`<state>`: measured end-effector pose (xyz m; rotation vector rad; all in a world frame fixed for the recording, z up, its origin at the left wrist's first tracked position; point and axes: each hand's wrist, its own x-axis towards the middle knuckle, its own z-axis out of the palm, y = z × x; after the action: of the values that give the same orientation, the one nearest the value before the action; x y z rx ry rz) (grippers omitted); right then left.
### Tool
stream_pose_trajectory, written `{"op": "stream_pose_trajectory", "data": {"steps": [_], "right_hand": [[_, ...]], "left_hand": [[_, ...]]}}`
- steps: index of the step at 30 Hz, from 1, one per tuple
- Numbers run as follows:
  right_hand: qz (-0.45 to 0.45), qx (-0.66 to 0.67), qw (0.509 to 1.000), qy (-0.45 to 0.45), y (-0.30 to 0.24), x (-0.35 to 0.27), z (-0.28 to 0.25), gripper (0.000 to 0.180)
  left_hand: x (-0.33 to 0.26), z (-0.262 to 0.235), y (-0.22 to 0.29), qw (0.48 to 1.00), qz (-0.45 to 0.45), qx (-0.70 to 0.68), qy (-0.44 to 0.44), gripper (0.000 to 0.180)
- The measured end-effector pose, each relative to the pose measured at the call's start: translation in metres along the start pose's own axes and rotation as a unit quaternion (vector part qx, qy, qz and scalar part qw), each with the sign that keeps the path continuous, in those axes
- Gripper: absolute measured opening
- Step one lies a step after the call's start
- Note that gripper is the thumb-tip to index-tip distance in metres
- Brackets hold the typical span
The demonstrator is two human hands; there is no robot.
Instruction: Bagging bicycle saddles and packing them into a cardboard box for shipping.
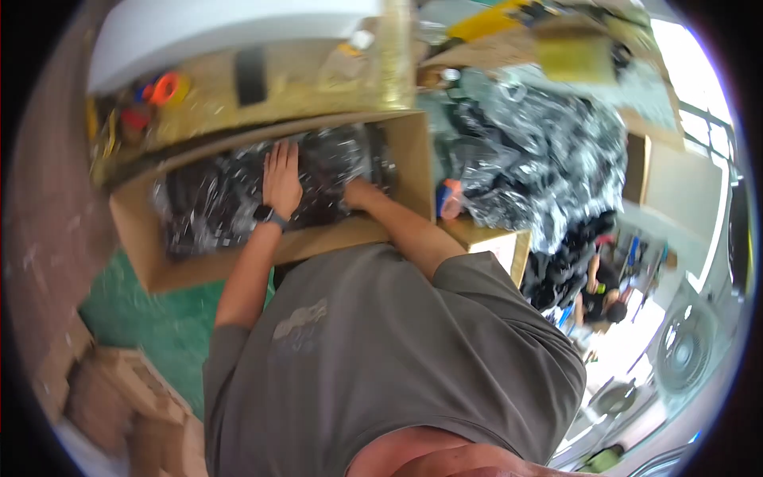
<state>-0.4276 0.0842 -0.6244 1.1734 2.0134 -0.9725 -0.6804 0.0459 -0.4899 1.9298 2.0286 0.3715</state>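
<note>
A long cardboard box (415,159) stands in front of me with its top open. Dark goods in clear plastic wrap (218,191) fill most of it, and the wrap looks shiny and crinkled. My left hand (281,183) lies flat on the wrap near the middle, fingers stretched out and close together, with a dark watch (270,215) on the wrist. Toward the box's right end, my right hand (362,194) reaches down against the plastic. Its fingers are hidden or blurred, so whether it grips the wrap does not show.
Behind the box is a work surface with an orange tape roll (165,88). A big heap of clear plastic bags (540,143) lies to the right, beside another orange roll (450,199). Flattened cardboard (131,389) lies at lower left. Another person (602,294) and a fan (685,350) are far right.
</note>
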Motion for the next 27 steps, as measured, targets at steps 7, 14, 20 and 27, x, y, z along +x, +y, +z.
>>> {"op": "stream_pose_trajectory", "data": {"steps": [7, 14, 20, 27], "right_hand": [[-0.151, 0.611, 0.777, 0.015, 0.029, -0.211, -0.246, 0.021], [0.132, 0.000, 0.895, 0.427, 0.308, -0.209, -0.306, 0.034], [0.008, -0.046, 0.953, 0.299, 0.251, -0.218, -0.264, 0.054], [0.172, 0.066, 0.880, 0.437, 0.273, -0.198, -0.167, 0.090]], "left_hand": [[-0.009, 0.071, 0.063, 0.992, 0.011, -0.011, -0.122, 0.087], [0.011, 0.084, 0.091, 0.981, -0.047, 0.087, -0.164, 0.087], [0.012, 0.095, 0.108, 0.962, -0.139, 0.113, -0.205, 0.089], [0.012, 0.084, 0.128, 0.959, -0.233, 0.077, -0.143, 0.090]]}}
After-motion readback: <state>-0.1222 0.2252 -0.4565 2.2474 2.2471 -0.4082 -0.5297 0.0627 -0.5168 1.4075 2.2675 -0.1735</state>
